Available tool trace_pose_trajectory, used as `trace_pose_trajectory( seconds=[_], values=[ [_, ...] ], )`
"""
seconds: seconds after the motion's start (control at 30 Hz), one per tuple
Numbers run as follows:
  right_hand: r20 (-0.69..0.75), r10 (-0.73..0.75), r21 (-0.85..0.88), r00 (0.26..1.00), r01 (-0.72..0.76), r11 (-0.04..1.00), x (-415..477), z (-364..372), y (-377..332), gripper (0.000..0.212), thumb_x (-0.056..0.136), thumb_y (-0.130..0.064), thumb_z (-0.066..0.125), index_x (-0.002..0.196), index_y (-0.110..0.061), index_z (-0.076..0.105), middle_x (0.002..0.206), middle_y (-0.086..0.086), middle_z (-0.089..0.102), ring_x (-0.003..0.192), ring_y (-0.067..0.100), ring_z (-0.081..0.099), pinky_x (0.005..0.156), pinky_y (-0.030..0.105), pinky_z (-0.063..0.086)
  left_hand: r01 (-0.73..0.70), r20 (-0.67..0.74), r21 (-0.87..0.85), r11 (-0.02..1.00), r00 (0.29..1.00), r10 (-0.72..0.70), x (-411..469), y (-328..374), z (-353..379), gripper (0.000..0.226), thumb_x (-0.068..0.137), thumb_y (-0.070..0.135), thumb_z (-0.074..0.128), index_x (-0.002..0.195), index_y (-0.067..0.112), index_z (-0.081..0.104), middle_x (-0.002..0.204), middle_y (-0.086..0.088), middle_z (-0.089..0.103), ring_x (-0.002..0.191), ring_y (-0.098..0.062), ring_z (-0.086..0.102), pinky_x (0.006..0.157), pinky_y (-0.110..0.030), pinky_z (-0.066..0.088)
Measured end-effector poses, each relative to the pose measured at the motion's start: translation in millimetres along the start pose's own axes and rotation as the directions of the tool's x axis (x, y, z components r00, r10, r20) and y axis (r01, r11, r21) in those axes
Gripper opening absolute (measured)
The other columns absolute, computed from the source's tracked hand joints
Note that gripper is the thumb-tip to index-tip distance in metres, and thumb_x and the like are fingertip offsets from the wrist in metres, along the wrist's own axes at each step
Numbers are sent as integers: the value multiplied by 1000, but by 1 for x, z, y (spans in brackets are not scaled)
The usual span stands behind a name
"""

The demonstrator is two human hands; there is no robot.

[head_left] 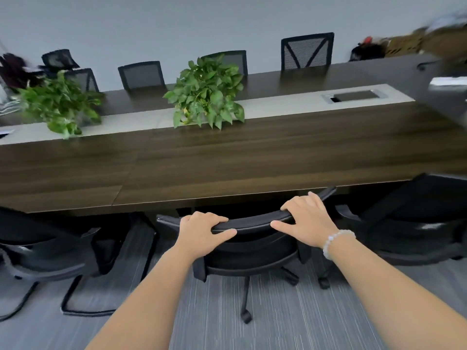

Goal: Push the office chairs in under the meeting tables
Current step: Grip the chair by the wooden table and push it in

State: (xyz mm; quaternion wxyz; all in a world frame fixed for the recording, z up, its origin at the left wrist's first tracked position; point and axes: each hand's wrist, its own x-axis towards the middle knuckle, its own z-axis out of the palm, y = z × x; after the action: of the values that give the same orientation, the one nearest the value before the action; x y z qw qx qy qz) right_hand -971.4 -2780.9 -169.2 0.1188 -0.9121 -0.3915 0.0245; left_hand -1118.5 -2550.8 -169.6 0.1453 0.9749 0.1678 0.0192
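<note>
Both grips, left hand (202, 229) and right hand (307, 218), close over the black mesh swivel chair's (252, 251) top rail at lower centre; next, a straight push under the dark wood-grain surface (227, 160).

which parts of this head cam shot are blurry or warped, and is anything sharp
Head view: motion blur smears the edges, worst on the clutter at top right and the chair at lower left; wide-angle distortion tilts and bows the table; the left hand, right hand and middle plant stay fairly sharp.
</note>
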Motion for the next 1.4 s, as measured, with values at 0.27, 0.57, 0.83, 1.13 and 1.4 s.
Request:
trace_pose_trajectory(
  seconds=[0.27, 0.57, 0.83, 1.13, 1.4],
  values=[
    [-20, 101, 28, 995, -100, 995, 28, 5, -24, 63, 81, -71, 41, 121, -25, 57, 117, -9, 57, 124, 16, 41, 118, 37, 5, -83, -9, -6, 997, 997, 83, 41, -39, -9, 75, 63, 82, 25, 115, 43, 62, 118, 23, 62, 116, -7, 50, 99, -36, 32],
    [-45, 78, 25, 996, -77, 997, 47, 9, -33, 79, 69, -78, 22, 118, -27, 56, 111, -15, 51, 123, 15, 38, 117, 36, 0, -109, -88, 81, 991, 989, 116, 50, -58, -11, 73, 65, 84, 25, 109, 40, 65, 98, 16, 66, 96, -10, 55, 87, -30, 37],
    [-35, 63, -1, 997, -63, 998, 38, 9, -35, 81, 68, -78, 18, 120, -27, 54, 115, -15, 51, 121, 15, 38, 116, 36, 3, -80, -88, 98, 992, 992, 88, 38, -51, -9, 94, 53, 95, 9, 105, 41, 65, 85, 15, 57, 86, -8, 51, 84, -28, 37],
    [-20, 21, -18, 1000, -22, 1000, 19, 10, -52, 83, 69, -78, 16, 122, -27, 54, 120, -13, 53, 119, 17, 40, 112, 35, 14, -64, -130, 84, 994, 989, 74, 9, -58, -8, 96, 53, 96, 8, 103, 39, 67, 86, 13, 61, 86, -9, 54, 83, -29, 40],
    [23, 50, -37, 998, -49, 998, 39, 17, -86, 63, 85, -71, 34, 124, -26, 54, 123, -8, 54, 121, 21, 41, 111, 37, 18, -73, -114, 23, 997, 991, 75, 18, -100, -25, 97, 51, 98, 5, 101, 42, 67, 94, 15, 62, 96, -11, 54, 84, -29, 35]
  ],
)
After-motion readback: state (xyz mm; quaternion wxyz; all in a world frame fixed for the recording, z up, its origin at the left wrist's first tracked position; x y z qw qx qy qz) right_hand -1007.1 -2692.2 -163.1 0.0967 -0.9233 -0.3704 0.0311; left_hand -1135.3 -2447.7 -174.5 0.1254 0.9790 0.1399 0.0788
